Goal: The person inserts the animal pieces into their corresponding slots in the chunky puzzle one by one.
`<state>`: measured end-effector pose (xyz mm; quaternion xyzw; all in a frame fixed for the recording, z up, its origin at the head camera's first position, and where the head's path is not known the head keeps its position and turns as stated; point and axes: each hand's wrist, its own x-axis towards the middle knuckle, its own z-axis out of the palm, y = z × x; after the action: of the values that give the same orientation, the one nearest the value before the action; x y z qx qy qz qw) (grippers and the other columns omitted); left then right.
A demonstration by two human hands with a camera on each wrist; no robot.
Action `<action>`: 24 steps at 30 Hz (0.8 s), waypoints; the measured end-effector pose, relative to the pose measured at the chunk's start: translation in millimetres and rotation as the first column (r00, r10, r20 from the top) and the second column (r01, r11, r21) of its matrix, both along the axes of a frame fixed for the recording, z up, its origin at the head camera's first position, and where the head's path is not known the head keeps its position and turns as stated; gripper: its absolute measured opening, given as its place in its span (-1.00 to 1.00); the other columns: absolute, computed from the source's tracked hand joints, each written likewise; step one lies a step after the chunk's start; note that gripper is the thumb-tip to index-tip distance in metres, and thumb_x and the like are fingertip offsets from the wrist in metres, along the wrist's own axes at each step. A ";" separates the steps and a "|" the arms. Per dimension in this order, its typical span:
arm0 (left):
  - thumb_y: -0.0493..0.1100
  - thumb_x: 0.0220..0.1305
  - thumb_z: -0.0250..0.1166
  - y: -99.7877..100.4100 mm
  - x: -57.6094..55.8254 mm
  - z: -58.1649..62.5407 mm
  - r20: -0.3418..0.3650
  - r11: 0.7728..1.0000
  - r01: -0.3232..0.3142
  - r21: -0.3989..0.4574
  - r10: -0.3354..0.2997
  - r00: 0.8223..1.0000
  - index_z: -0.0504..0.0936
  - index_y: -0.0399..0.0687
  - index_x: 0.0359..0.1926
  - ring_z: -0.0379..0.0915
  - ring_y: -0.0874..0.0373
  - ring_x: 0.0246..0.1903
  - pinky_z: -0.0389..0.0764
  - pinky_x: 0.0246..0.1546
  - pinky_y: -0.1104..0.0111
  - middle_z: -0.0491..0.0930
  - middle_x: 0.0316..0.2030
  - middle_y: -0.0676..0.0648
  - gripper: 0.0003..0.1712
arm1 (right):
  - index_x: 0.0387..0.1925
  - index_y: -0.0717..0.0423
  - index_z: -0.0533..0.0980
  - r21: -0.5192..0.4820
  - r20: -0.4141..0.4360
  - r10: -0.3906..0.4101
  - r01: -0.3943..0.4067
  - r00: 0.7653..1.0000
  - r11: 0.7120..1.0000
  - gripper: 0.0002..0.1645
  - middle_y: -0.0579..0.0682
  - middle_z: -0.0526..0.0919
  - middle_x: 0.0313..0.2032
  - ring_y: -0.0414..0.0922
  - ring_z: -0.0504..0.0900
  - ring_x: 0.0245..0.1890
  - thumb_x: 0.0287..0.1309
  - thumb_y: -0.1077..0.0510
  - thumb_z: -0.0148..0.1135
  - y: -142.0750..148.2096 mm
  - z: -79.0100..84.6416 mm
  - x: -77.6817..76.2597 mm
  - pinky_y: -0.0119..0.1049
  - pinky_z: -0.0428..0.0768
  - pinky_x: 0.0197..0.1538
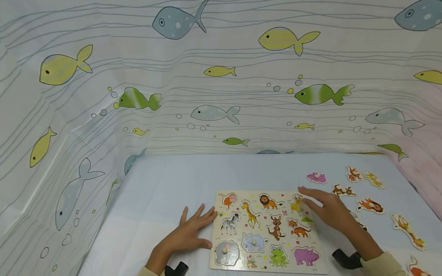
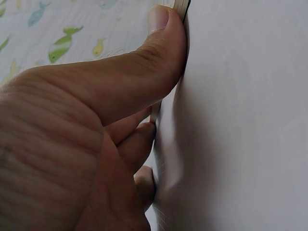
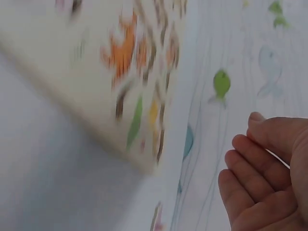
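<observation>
A wooden animal puzzle board (image 1: 268,265) lies flat on the table. My left hand (image 1: 189,234) rests at its left edge with spread fingers; in the left wrist view the thumb (image 2: 163,43) touches the board's edge. My right hand (image 1: 327,207) is by the upper right corner, its fingers loosely bent and nothing between them in the right wrist view. A grey elephant piece (image 1: 231,257) with a knob sits at the board's lower left. Beside it is a bluish-grey animal piece (image 1: 247,244), also knobbed. Printed animals show elsewhere on the board.
Loose pieces lie right of the board: a purple hippo (image 1: 317,177), a lion (image 1: 370,206), a giraffe (image 1: 408,231), a yellow animal (image 1: 373,179) and several others. The right hand partly hides a zebra piece (image 1: 359,222). A fish-patterned sheet (image 1: 187,93) hangs around the table (image 1: 162,185).
</observation>
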<state>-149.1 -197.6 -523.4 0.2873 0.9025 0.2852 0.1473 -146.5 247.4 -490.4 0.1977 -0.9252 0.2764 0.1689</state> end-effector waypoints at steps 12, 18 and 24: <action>0.20 -0.04 0.48 -0.8 1.6 -3.0 0.024 1.000 -0.005 0.015 0.004 1.000 0.21 0.07 0.52 -0.28 -0.15 0.59 -0.64 0.41 -0.29 0.07 0.55 -0.01 0.13 | 0.19 0.18 0.58 0.068 0.137 -0.119 0.110 0.983 0.992 -0.55 0.25 0.64 0.14 0.30 0.60 0.15 0.26 0.23 0.30 63.2 -1.9 -48.4 0.24 0.59 0.10; 0.21 -0.02 0.47 -0.4 1.5 -1.1 0.013 1.000 0.000 0.009 0.000 1.000 0.21 0.07 0.53 -0.27 -0.15 0.59 -0.63 0.42 -0.30 0.07 0.55 -0.01 0.11 | 0.26 0.19 0.51 0.067 0.244 -0.159 0.147 0.957 0.987 -0.52 0.28 0.57 0.21 0.33 0.53 0.22 0.34 0.18 0.23 77.4 -9.0 -66.6 0.29 0.52 0.18; 0.25 0.02 0.42 -0.8 1.4 -0.4 -0.002 1.000 0.001 0.015 -0.001 1.000 0.21 0.06 0.52 -0.26 -0.17 0.59 -0.61 0.42 -0.30 0.08 0.55 -0.02 0.08 | 0.30 0.10 0.49 0.076 0.348 -0.220 0.206 0.911 0.975 -0.49 0.26 0.52 0.27 0.29 0.55 0.19 0.38 0.09 0.20 83.2 -17.0 -79.8 0.26 0.57 0.13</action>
<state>-147.6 -198.4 -523.8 0.2890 0.9004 0.2916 0.1442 -226.3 330.5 -507.5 0.0456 -0.9615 0.2700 0.0246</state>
